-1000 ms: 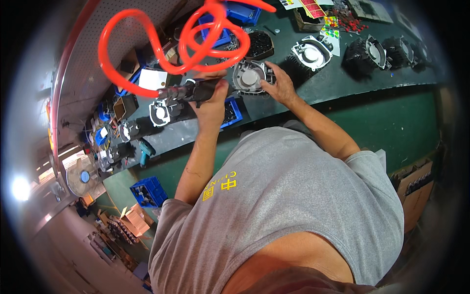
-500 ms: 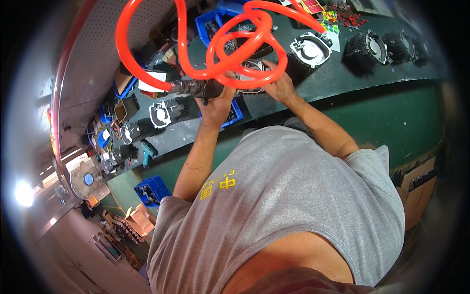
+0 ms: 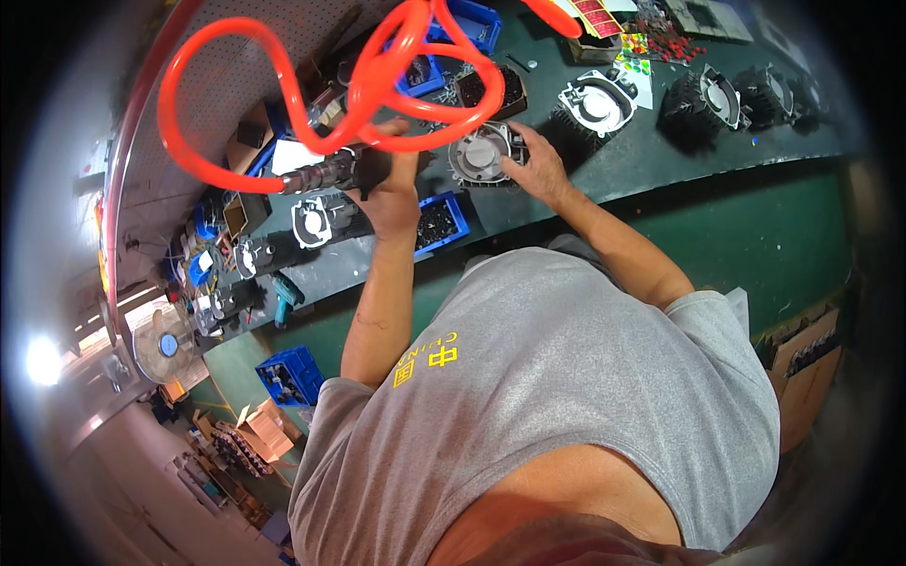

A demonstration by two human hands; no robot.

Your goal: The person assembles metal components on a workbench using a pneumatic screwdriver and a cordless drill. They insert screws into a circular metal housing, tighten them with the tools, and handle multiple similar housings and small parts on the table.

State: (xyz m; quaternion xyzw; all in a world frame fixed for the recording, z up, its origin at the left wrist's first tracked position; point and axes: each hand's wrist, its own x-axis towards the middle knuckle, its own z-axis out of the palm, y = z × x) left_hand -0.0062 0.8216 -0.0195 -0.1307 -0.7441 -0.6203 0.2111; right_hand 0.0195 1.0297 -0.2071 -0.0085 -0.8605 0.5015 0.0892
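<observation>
My left hand (image 3: pixel 394 203) is wrapped around a dark air tool (image 3: pixel 370 172), which a metal coupling joins to a coiled orange-red air hose (image 3: pixel 311 140). The tool's front end is hard to make out. Just to its right, a round grey metal housing (image 3: pixel 479 157) sits on the bench, its open face up and a disc-shaped part in its middle. My right hand (image 3: pixel 542 170) grips the housing by its right rim, thumb on top. Loops of the hose hang over the housing's far side.
Similar finned housings (image 3: pixel 596 104) stand to the right, and more (image 3: pixel 316 222) to the left. A blue bin of small dark parts (image 3: pixel 462 213) lies at the bench's near edge. Behind are a box of screws (image 3: pixel 514 90) and blue trays (image 3: pixel 477 28). A teal power drill (image 3: pixel 284 297) lies far left.
My left hand has drawn the air tool to the left, off the housing, and the hose loops have swung left with it. The housing now shows more fully. My right hand stays at its rim.
</observation>
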